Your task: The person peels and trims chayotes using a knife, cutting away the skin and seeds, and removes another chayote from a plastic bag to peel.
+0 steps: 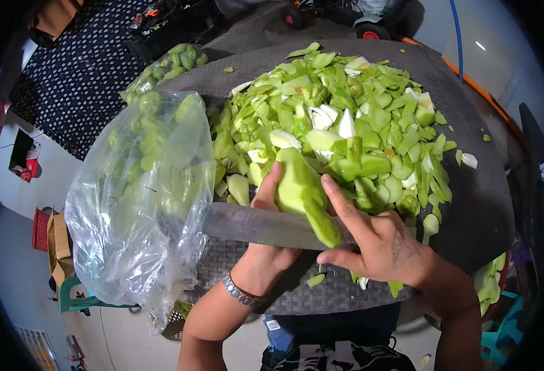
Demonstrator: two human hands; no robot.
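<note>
My left hand [267, 255] holds a partly peeled pale green chayote [292, 176], its thumb along the left side and the other fingers hidden beneath. In my right hand [386, 244] is a large wide-bladed knife [253, 226], its handle mostly hidden by the palm. The blade lies across the near end of the chayote and points left. A thick strip of green peel [323, 224] hangs over the blade, attached at its upper end as far as I can see. My right index finger reaches up beside the chayote. Just beyond both hands spreads a heap of peelings [371, 133].
A clear plastic bag [139, 204] of green chayotes stands at the left, with another filled bag [167, 68] behind it. The dark woven tabletop [482, 210] has a rounded edge. Peelings [487, 284] fill a container below right, near a teal stool [504, 324].
</note>
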